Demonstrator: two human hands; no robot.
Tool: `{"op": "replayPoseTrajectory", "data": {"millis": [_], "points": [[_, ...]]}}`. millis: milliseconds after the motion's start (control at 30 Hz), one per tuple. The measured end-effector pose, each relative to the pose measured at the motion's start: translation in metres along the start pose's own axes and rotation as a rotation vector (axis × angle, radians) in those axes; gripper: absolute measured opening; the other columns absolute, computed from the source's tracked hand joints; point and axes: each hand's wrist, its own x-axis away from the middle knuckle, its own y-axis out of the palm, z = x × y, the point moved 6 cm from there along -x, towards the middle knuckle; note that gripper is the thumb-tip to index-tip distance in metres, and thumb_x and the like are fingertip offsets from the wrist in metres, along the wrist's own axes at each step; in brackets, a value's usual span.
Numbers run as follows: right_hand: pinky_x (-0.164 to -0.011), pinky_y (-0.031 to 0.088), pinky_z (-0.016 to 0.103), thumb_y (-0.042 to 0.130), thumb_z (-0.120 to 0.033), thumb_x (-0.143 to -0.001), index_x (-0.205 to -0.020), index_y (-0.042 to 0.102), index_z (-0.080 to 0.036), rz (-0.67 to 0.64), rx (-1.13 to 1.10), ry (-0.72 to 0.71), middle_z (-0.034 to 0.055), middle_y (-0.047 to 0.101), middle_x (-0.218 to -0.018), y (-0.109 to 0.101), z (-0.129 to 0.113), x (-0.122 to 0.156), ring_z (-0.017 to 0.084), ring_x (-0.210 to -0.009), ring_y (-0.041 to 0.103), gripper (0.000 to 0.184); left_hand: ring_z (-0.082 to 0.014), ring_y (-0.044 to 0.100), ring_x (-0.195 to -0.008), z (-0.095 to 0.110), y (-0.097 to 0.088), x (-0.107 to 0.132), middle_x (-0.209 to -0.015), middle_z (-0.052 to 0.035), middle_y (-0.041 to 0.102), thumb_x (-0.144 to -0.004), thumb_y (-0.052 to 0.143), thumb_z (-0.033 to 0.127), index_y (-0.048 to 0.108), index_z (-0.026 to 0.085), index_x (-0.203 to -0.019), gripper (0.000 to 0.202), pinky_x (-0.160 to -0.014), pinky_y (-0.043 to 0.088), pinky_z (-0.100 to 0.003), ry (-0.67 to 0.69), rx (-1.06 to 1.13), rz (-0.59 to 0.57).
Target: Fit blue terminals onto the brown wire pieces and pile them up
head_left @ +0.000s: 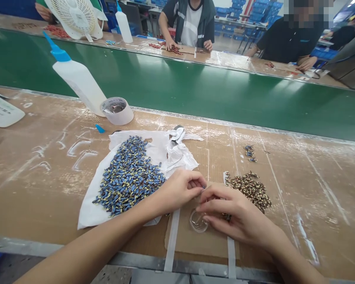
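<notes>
My left hand [182, 189] is closed in a pinch, with a tiny blue piece [204, 187] just showing at its fingertips. Meeting it from the right, my right hand [236, 211] has its fingers curled; whatever they hold is hidden. Below the fingertips stands a small clear round dish [198, 221] on a cardboard pad [192, 242]. To the left, a heap of small blue-and-yellow pieces [130, 173] lies on a white sheet [87, 213]. Beside my right hand is a pile of small brown-and-cream pieces [251, 189]. Several joined-looking small figures [249, 153] lie beyond it.
A white squeeze bottle with blue nozzle [79, 81] leans beside a tape roll [117, 110]. A blue cap [99, 128] and crumpled white paper [180, 156] lie nearby. A green conveyor belt [180, 94] runs behind the bench; people work across it near a fan [77, 17].
</notes>
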Motion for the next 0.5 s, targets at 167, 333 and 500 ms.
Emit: {"op": "replayPoseTrajectory", "data": {"millis": [167,333,500], "points": [[-0.077,0.049,0.03,0.055,-0.021,-0.092,-0.108,0.065,-0.021,0.219,0.079,0.139,0.0049,0.068,-0.101,-0.034,0.025,0.01,0.017,-0.089,0.062,0.02,-0.0111,0.055,-0.064,0.001,-0.002,-0.001,-0.071,-0.001,0.064,-0.083,0.058,0.016,0.068,0.013,-0.086,0.011,-0.061,0.042,-0.022,-0.006,-0.06,0.018],[-0.069,0.047,0.031,0.052,-0.022,-0.093,-0.1,0.068,-0.021,0.436,0.308,0.401,0.0045,0.068,-0.093,-0.069,0.071,0.027,0.017,-0.077,0.061,0.017,-0.0103,0.054,-0.062,-0.001,-0.004,-0.002,-0.068,0.0002,0.062,-0.081,0.06,0.016,0.068,0.013,-0.085,0.009,-0.061,0.042,-0.022,-0.012,-0.086,0.042],[-0.078,0.048,0.032,0.054,-0.019,-0.091,-0.099,0.071,-0.02,0.291,0.331,0.367,0.0061,0.066,-0.093,-0.054,0.083,0.017,0.02,-0.086,0.063,0.019,-0.01,0.053,-0.061,0.0,-0.003,-0.002,-0.067,0.0007,0.061,-0.081,0.061,0.016,0.068,0.013,-0.084,0.008,-0.06,0.042,-0.022,0.014,-0.088,0.051]]}}
